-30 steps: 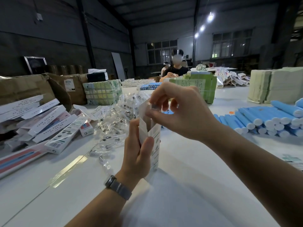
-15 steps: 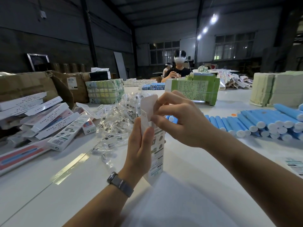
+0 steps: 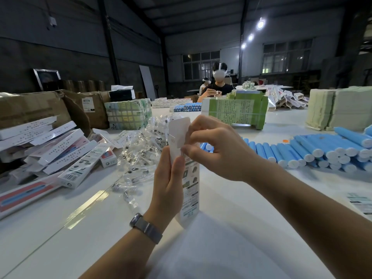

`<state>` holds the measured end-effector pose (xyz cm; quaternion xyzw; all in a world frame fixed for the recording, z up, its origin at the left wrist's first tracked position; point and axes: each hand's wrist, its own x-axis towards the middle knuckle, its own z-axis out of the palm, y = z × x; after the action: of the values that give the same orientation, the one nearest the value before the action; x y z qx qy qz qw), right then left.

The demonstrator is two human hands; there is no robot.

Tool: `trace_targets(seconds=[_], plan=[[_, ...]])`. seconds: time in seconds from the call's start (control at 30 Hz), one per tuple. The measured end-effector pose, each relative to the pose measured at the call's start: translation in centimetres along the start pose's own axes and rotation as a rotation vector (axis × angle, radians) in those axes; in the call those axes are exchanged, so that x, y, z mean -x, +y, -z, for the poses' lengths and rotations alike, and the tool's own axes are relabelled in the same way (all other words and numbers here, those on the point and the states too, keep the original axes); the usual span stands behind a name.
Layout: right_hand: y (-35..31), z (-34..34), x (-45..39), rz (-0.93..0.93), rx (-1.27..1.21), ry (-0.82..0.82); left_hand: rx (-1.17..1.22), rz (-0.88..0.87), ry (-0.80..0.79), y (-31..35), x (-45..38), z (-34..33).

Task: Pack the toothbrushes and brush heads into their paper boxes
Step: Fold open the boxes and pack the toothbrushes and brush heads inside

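Observation:
A tall white paper box (image 3: 190, 190) stands upright on the white table (image 3: 241, 208) in front of me. My left hand (image 3: 168, 184) grips its left side, thumb on the front face. My right hand (image 3: 218, 147) pinches the box's raised top flap (image 3: 179, 127) between thumb and fingers. What is inside the box is hidden. A heap of brush heads in clear plastic bags (image 3: 145, 146) lies just behind the box. Blue toothbrush tubes (image 3: 314, 150) lie in rows to the right.
A pile of white and pink paper boxes (image 3: 52, 152) lies at the left, with brown cartons (image 3: 34, 109) behind. Green wrapped bundles (image 3: 128, 113), a green box stack (image 3: 237, 111) and pale stacks (image 3: 340, 107) stand further back. A person (image 3: 217, 85) sits across the table.
The box has been lowered to stand on the table. My right hand moved from the open mouth to the top flap, which now stands raised.

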<state>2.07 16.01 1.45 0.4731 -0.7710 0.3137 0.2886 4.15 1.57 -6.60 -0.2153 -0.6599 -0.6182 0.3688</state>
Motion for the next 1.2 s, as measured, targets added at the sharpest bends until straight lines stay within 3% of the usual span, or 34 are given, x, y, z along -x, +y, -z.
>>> trace_targets(seconds=[0.23, 0.5, 0.9, 1.2], plan=[[0.9, -0.9, 0.8, -0.103, -0.365, 0.23, 0.033, 0.05, -0.021, 0.2, -0.2, -0.1], [1.5, -1.0, 0.9, -0.252, -0.518, 0.273, 0.125, 0.05, -0.084, 0.6, -0.3, 0.2], [1.4, -1.3, 1.0, -0.285, -0.547, 0.293, 0.069, -0.031, -0.113, 0.7, -0.6, 0.2], [1.3, -1.7, 1.2, -0.266, -0.557, 0.273, 0.17, 0.073, -0.09, 0.9, -0.7, 0.3]])
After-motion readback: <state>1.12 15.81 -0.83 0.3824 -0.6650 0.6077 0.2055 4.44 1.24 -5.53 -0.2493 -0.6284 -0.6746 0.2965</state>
